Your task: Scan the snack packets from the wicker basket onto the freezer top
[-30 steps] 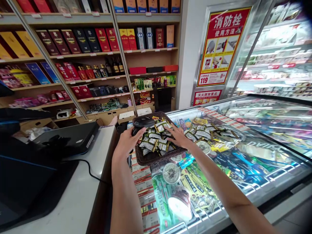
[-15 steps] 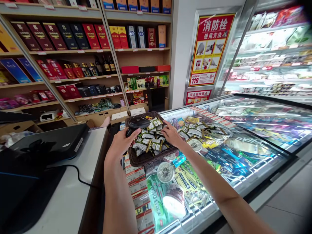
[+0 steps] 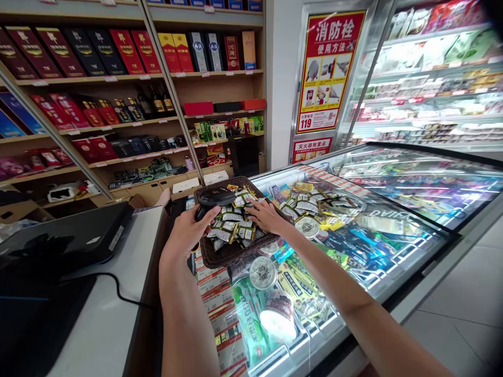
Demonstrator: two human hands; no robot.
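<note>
My left hand (image 3: pixel 185 231) is wrapped around the handle of a black handheld barcode scanner (image 3: pixel 217 196), whose head is over the left part of a dark brown woven basket (image 3: pixel 214 259). Small silver and green snack packets (image 3: pixel 225 230) are heaped in the basket. Over the heap's right side, my right hand (image 3: pixel 266 216) lies with its fingers spread, touching the packets. I see no packet gripped in it. The basket rests on the glass top of a display freezer.
Ice-cream tubs (image 3: pixel 263 272) and wrapped ices fill the freezer (image 3: pixel 396 285) beneath its glass. A white counter (image 3: pixel 129 251) with a dark device (image 3: pixel 78 235) and cable stands at left. Behind are shelves of boxed bottles (image 3: pixel 192 52); a refrigerated display (image 3: pixel 436 89) is at right.
My right hand has moved left, further over the packets, and its fingers have spread. My left hand still holds the scanner. The whole view has shifted slightly.
</note>
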